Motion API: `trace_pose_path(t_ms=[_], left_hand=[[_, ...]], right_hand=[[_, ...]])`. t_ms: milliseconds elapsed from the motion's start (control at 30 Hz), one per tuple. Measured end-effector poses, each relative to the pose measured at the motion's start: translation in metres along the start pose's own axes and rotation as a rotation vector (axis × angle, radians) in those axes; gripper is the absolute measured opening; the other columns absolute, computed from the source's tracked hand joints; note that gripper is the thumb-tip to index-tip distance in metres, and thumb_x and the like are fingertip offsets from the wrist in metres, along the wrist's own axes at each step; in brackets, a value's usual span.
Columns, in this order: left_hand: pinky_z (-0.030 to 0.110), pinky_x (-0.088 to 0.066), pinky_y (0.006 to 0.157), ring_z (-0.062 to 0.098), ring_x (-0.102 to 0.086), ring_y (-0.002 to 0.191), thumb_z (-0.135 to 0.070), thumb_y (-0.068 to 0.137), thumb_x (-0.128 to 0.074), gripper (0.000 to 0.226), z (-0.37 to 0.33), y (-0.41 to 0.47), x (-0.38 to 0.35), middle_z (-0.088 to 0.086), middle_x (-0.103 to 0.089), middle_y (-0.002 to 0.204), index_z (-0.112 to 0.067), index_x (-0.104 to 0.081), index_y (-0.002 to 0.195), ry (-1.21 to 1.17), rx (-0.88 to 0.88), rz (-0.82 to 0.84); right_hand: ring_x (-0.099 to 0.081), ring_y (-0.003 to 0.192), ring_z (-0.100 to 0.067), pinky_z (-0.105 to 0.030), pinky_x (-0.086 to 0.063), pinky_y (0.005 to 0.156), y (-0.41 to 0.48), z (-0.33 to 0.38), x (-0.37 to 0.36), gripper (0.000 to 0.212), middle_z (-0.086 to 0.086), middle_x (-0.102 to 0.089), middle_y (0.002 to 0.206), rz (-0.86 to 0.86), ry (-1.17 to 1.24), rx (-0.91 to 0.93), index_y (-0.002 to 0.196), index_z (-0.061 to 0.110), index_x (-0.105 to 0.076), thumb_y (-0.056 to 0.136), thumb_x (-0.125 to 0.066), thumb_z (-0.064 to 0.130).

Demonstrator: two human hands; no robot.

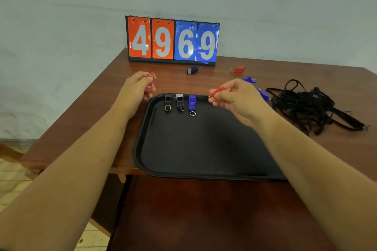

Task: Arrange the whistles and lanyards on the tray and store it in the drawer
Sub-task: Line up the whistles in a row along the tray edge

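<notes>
Broadly, work is staged on the brown wooden counter [306,75], with the black rectangular plastic tray [193,149] at its near edge. The orange-and-blue flip scoreboard [173,39] stands at the back and plays no part in the step. The tangled heap of black cord lanyards [310,106] lies on the counter to the right of the tray, not yet sorted.

The left hand [135,89] hovers just beyond the tray's far left corner, its fingers curled round the first red plastic whistle [150,85], whose key ring points up. The right hand [234,100] is over the far rim, its thumb and forefinger pinching the second red plastic whistle [219,90].

A row of three already lies along the far rim: the black whistle [167,101], the black-and-white whistle [180,102] and the translucent blue whistle [191,104], rings toward the person.

Recommended procedure, as judged from the layout:
1. Lower the second red plastic whistle just right of the translucent blue whistle, body parallel to it, ring toward the person.
2. Release only once it lies flat, so the row is not knocked.
3. Set the first red plastic whistle beside it at the same spacing.
4. Keep the near half of the tray free for the lanyards.

Outstanding on the counter: the dark blue whistle [192,70], the loose red whistle [238,69] and two more blue whistles [250,79]
</notes>
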State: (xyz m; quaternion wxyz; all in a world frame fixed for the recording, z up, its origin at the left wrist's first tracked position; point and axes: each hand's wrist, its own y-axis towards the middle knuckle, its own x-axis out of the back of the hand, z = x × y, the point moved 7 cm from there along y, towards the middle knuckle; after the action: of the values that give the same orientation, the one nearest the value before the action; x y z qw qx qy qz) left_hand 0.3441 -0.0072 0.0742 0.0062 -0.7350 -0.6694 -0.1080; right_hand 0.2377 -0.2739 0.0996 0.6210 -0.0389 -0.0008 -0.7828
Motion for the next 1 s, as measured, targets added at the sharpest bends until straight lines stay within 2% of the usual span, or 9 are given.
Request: trace_pose_path(t_ms=[133, 167, 233, 300, 400, 500, 633, 867, 1000], left_hand=[[0.026, -0.043, 0.059, 0.013, -0.054, 0.064, -0.022, 0.099, -0.046, 0.021, -0.001, 0.001, -0.002, 0.001, -0.062, 0.077, -0.02, -0.067, 0.102, -0.006, 0.003, 0.006], [0.025, -0.042, 0.058, 0.013, -0.054, 0.063, -0.021, 0.1, -0.046, 0.021, -0.001, 0.001, -0.002, 0.001, -0.062, 0.076, -0.019, -0.067, 0.102, -0.009, 0.008, 0.003], [0.025, -0.041, 0.057, 0.013, -0.053, 0.061, -0.019, 0.1, -0.046, 0.021, -0.003, 0.0, -0.004, 0.001, -0.061, 0.074, -0.018, -0.067, 0.101, -0.015, 0.002, 0.003], [0.025, -0.042, 0.058, 0.013, -0.053, 0.062, -0.019, 0.1, -0.046, 0.021, -0.004, 0.0, -0.005, 0.002, -0.061, 0.074, -0.017, -0.066, 0.102, -0.01, -0.004, 0.01], [0.025, -0.044, 0.061, 0.013, -0.054, 0.065, -0.021, 0.101, -0.044, 0.022, -0.004, 0.0, -0.006, 0.001, -0.062, 0.078, -0.017, -0.065, 0.107, 0.016, 0.004, 0.022], [0.025, -0.045, 0.061, 0.012, -0.055, 0.066, -0.023, 0.102, -0.044, 0.023, -0.004, 0.001, -0.007, 0.001, -0.062, 0.08, -0.017, -0.065, 0.109, 0.03, 0.003, 0.027], [0.024, -0.045, 0.062, 0.012, -0.055, 0.067, -0.025, 0.102, -0.044, 0.024, -0.004, 0.001, -0.008, 0.0, -0.063, 0.08, -0.016, -0.065, 0.111, 0.036, 0.0, 0.036], [0.025, -0.047, 0.066, 0.011, -0.057, 0.07, -0.024, 0.101, -0.047, 0.018, -0.007, -0.001, -0.008, 0.0, -0.067, 0.084, -0.021, -0.063, 0.109, 0.013, 0.001, 0.037], [0.024, -0.048, 0.069, 0.008, -0.057, 0.073, -0.028, 0.1, -0.052, 0.017, -0.011, -0.005, -0.009, -0.001, -0.071, 0.092, -0.019, -0.058, 0.112, 0.057, -0.043, 0.027]], right_hand=[[-0.064, 0.068, -0.013, -0.028, -0.054, 0.067, -0.006, 0.005, -0.006, 0.014, -0.009, -0.074, 0.089, -0.015, -0.324, 0.072, 0.1, 0.013, -0.067, 0.088, -0.075, 0.01], [-0.063, 0.067, -0.014, -0.028, -0.053, 0.066, -0.006, 0.004, -0.01, 0.01, -0.008, -0.074, 0.087, -0.011, -0.459, 0.079, 0.098, 0.014, -0.07, 0.09, -0.074, 0.017], [-0.066, 0.073, -0.023, -0.033, -0.055, 0.071, -0.001, -0.001, -0.017, 0.02, -0.012, -0.072, 0.086, -0.005, -0.735, 0.079, 0.096, 0.008, -0.073, 0.091, -0.072, 0.028], [-0.062, 0.071, -0.022, -0.029, -0.049, 0.064, 0.004, -0.008, -0.023, 0.027, -0.01, -0.066, 0.077, 0.005, -0.878, 0.028, 0.09, 0.004, -0.072, 0.092, -0.071, 0.031], [-0.056, 0.069, -0.014, -0.026, -0.039, 0.058, 0.009, -0.017, -0.029, 0.025, -0.002, -0.059, 0.075, -0.008, -0.943, -0.036, 0.092, 0.009, -0.067, 0.091, -0.072, 0.033], [-0.061, 0.076, -0.02, -0.032, -0.045, 0.063, 0.013, -0.021, -0.03, 0.03, -0.005, -0.063, 0.082, -0.062, -0.968, -0.039, 0.094, 0.009, -0.065, 0.089, -0.071, 0.038], [-0.067, 0.078, -0.024, -0.035, -0.052, 0.067, 0.015, -0.023, -0.029, 0.024, -0.009, -0.069, 0.083, -0.086, -0.951, -0.059, 0.089, 0.008, -0.068, 0.09, -0.063, 0.031], [-0.056, 0.064, -0.017, -0.029, -0.039, 0.054, 0.018, -0.02, -0.035, 0.023, -0.004, -0.06, 0.076, -0.097, -0.982, -0.056, 0.077, 0.017, -0.053, 0.093, -0.061, 0.031], [-0.054, 0.06, -0.015, -0.027, -0.036, 0.051, 0.018, -0.02, -0.034, 0.03, -0.002, -0.057, 0.07, -0.125, -0.985, -0.044, 0.075, 0.016, -0.054, 0.095, -0.06, 0.038]])
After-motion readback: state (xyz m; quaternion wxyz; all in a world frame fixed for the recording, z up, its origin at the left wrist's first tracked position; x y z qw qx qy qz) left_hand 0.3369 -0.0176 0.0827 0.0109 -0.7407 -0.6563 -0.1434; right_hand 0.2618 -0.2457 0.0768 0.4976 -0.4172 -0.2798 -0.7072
